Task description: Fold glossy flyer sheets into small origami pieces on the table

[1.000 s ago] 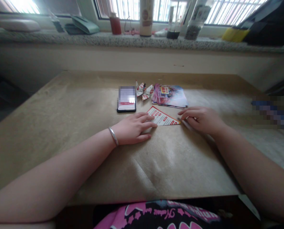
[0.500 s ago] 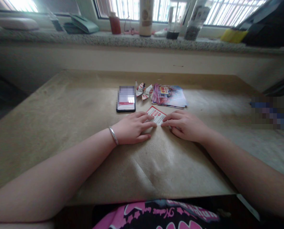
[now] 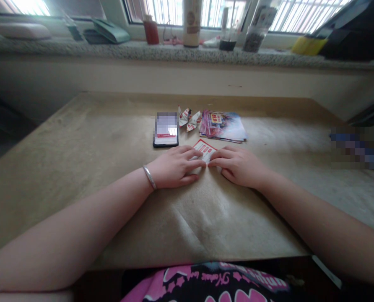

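A small piece of white paper with a red border and red print [image 3: 206, 148] lies flat on the table between my hands. My left hand [image 3: 177, 167], with a silver bangle at the wrist, lies open with its fingers spread, the fingertips resting on the paper's left side and near corner. From the other side my right hand [image 3: 237, 165] reaches in, its fingers stretched out and their tips pressing the paper's right edge. The thumb is lower and partly hidden. Both index fingertips nearly meet at the near corner.
Beyond the hands are a phone [image 3: 166, 131], folded paper pieces [image 3: 190, 119] and a stack of printed leaflets [image 3: 224, 126]. A blurred blue object [image 3: 359, 149] lies at the table's right. Bottles and a red jar [image 3: 151, 30] stand on the windowsill [image 3: 162, 51].
My right hand has slid slightly left along the paper, its fingertips now closer to the left hand's. The left hand has hardly moved.
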